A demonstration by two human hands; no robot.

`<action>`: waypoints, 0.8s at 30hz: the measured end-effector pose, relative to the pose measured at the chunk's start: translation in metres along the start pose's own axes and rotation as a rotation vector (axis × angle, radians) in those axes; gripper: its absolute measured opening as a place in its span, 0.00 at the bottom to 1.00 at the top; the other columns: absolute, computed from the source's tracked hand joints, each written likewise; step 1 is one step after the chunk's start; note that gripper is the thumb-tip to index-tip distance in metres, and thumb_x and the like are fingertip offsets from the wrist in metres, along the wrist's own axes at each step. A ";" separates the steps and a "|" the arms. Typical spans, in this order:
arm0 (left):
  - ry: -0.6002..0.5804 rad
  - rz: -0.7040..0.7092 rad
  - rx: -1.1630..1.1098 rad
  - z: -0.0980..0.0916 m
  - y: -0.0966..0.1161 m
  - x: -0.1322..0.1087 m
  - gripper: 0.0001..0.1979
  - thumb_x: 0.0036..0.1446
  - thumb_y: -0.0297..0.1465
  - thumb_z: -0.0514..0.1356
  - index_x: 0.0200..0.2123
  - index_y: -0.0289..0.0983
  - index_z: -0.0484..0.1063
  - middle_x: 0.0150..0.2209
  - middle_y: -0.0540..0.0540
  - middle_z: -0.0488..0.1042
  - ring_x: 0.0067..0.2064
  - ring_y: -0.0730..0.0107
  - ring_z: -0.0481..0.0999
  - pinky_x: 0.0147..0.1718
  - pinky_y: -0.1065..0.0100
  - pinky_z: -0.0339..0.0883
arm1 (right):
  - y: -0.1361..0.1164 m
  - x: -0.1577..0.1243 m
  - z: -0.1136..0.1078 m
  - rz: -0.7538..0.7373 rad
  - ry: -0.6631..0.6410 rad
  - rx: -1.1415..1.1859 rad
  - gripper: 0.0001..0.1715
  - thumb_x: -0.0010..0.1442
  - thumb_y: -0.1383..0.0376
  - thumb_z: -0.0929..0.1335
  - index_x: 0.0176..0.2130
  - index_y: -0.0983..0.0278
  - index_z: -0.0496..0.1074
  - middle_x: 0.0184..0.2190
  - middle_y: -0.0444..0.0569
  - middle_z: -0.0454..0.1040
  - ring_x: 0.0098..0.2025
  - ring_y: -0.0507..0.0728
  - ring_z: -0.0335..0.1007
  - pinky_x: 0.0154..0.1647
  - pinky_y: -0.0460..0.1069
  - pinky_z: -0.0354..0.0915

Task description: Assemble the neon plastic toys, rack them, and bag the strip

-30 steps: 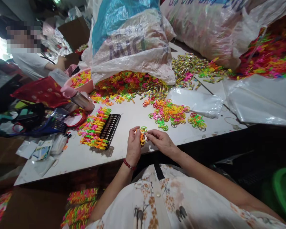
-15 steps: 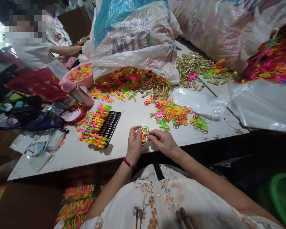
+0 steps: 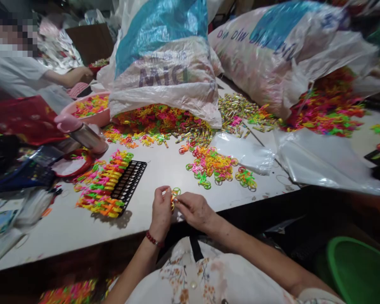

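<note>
Over the table's front edge my left hand (image 3: 162,211) is closed on a small plastic toy bicycle (image 3: 176,192) with a green wheel and orange parts. My right hand (image 3: 198,211) pinches at the same toy bicycle from the right; whether a separate small piece is between its fingertips is hidden. To the left, a black plastic rack (image 3: 133,179) carries rows of colourful toy bicycles (image 3: 106,183) along its left side. A loose heap of similar toy bicycles (image 3: 217,162) lies beyond my right hand, with a smaller cluster (image 3: 246,179) beside it.
A large woven sack (image 3: 164,55) spills colourful pieces at the back; another sack (image 3: 256,55) lies to its right. Clear plastic bags (image 3: 323,156) rest at right. A pink-lidded bottle (image 3: 85,133), a pink basin (image 3: 104,116) and a red dish (image 3: 72,164) stand left. A person's arm (image 3: 66,78) is behind.
The view has shifted, so the table and sacks appear further left and lower. Both hands stay together at the toy bicycle, with little change in their grip.
</note>
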State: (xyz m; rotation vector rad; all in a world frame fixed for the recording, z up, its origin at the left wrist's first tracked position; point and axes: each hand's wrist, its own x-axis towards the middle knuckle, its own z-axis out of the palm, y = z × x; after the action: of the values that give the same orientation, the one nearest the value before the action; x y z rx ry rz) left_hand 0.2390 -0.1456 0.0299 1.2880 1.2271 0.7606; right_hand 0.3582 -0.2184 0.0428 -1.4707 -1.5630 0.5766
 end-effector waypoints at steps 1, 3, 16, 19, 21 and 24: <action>-0.009 -0.032 -0.012 0.000 -0.001 0.001 0.23 0.56 0.49 0.57 0.45 0.37 0.65 0.24 0.54 0.68 0.20 0.77 0.64 0.18 0.75 0.56 | 0.000 0.000 0.002 -0.009 -0.012 -0.020 0.09 0.65 0.68 0.63 0.37 0.64 0.74 0.31 0.48 0.76 0.34 0.53 0.71 0.37 0.47 0.65; -0.037 -0.066 -0.032 -0.002 0.000 0.005 0.24 0.54 0.51 0.58 0.44 0.37 0.65 0.25 0.53 0.69 0.20 0.76 0.65 0.19 0.74 0.57 | 0.001 0.001 0.002 -0.018 -0.032 -0.035 0.10 0.66 0.67 0.62 0.40 0.63 0.73 0.33 0.48 0.76 0.36 0.53 0.71 0.39 0.47 0.65; 0.067 0.708 0.785 -0.007 0.014 0.063 0.14 0.63 0.35 0.53 0.48 0.34 0.68 0.46 0.35 0.72 0.50 0.52 0.68 0.53 0.49 0.63 | 0.057 0.029 -0.056 0.072 0.103 -0.812 0.14 0.63 0.65 0.66 0.49 0.64 0.72 0.45 0.56 0.74 0.51 0.65 0.62 0.60 0.64 0.49; -0.120 0.800 0.823 0.019 0.021 0.078 0.16 0.64 0.30 0.50 0.52 0.34 0.67 0.51 0.37 0.71 0.52 0.56 0.66 0.54 0.54 0.63 | 0.061 0.043 -0.051 0.046 0.051 -0.846 0.14 0.62 0.71 0.64 0.47 0.63 0.72 0.41 0.53 0.75 0.48 0.62 0.62 0.62 0.63 0.45; -0.222 0.870 0.884 0.033 0.028 0.092 0.18 0.63 0.27 0.50 0.56 0.34 0.65 0.55 0.37 0.68 0.55 0.57 0.64 0.55 0.55 0.61 | 0.060 0.051 -0.047 0.020 0.017 -0.823 0.13 0.62 0.71 0.65 0.46 0.63 0.72 0.40 0.52 0.75 0.47 0.61 0.63 0.61 0.61 0.47; -0.392 0.899 0.984 0.042 0.035 0.109 0.16 0.60 0.26 0.54 0.51 0.36 0.69 0.52 0.39 0.70 0.52 0.57 0.65 0.52 0.57 0.62 | 0.058 0.059 -0.043 -0.030 -0.066 -0.740 0.08 0.63 0.70 0.64 0.39 0.63 0.73 0.38 0.50 0.76 0.45 0.59 0.64 0.56 0.56 0.53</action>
State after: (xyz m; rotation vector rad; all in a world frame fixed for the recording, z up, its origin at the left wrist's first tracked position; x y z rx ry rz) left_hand 0.3126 -0.0483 0.0316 2.7421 0.6287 0.4260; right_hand 0.4310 -0.1610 0.0330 -1.9651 -1.9602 0.0038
